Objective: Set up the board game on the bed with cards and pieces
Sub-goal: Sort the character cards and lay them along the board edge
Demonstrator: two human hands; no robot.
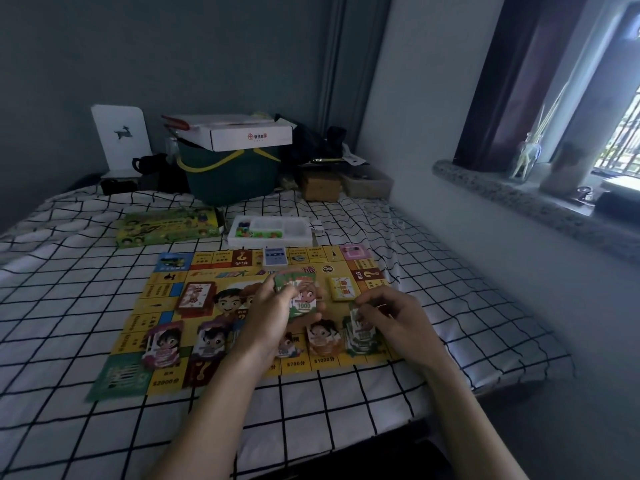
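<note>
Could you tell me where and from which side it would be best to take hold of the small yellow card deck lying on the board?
Probably by the two long edges of the small yellow card deck, coming from above. It lies flat on the yellow game board, apart from other piles, so a thumb-and-finger grip across its width seems able to lift the whole stack.

A dim room is seen, lit by daylight from a barred window point(620, 133) at right. Grey walls point(173, 46) are shown. A speckled stone sill point(502, 192) is set beneath. The bed point(52, 306) is covered in white grid-patterned sheeting.
</note>
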